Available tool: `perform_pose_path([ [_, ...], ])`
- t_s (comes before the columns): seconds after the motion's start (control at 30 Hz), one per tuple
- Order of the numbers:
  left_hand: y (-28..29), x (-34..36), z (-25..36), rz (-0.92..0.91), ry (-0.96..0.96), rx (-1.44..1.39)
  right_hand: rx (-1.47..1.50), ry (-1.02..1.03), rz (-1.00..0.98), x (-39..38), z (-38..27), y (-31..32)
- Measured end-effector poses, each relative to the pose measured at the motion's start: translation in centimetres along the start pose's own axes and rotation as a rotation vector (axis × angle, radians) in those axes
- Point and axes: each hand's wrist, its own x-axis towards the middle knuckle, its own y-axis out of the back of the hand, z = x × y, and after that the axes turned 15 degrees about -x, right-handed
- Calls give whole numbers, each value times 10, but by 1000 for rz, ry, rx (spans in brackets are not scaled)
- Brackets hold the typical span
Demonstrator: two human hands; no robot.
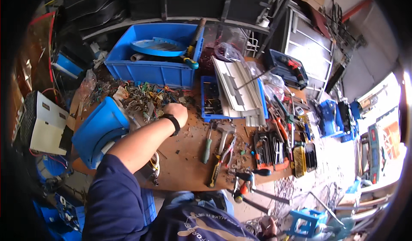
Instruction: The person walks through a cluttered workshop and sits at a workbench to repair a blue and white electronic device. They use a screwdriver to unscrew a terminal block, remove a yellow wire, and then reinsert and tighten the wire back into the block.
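Observation:
My left hand (177, 113), with a black band on its wrist, reaches over the table to the near edge of a pile of small mixed scrap pieces (143, 97). Its fingers curl downward and are closed; whatever is in them is hidden by the back of the hand. Under my left forearm a blue plastic bin (101, 131) lies tilted at the table's left side. Low at the right, beside my body, my right hand (269, 228) hangs away from the table, small and dim, its fingers hard to make out.
A large blue crate (150, 71) stands at the back. A smaller blue tray (210, 97) has pale strips (240, 88) on it. A hammer (224, 134), a green-handled screwdriver (207, 149), pliers (227, 151) and a hex key set (270, 149) lie right. A vise (244, 183) is at the front edge.

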Motion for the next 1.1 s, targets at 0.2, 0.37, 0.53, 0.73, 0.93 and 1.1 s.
perform_pose_path([
  [0.2, 119, -48, 8, -58, -107, -95, 11, -65, 204, -62, -34, 0],
  [0.37, 199, -70, 19, -20, -270, -373, 181, 26, 253, -107, -31, -8],
  [0.53, 244, -97, 29, 58, -439, -583, 221, 54, 414, -95, -30, 2],
  [0.73, 269, -116, 68, 314, -468, -557, 398, 60, 477, -49, -29, 52],
  [0.93, 295, -146, 196, 54, -295, -314, 471, 27, 488, -1, -20, 128],
  [1.1, 275, -175, 358, 18, -448, -370, 454, 10, 565, 50, 50, 208],
])
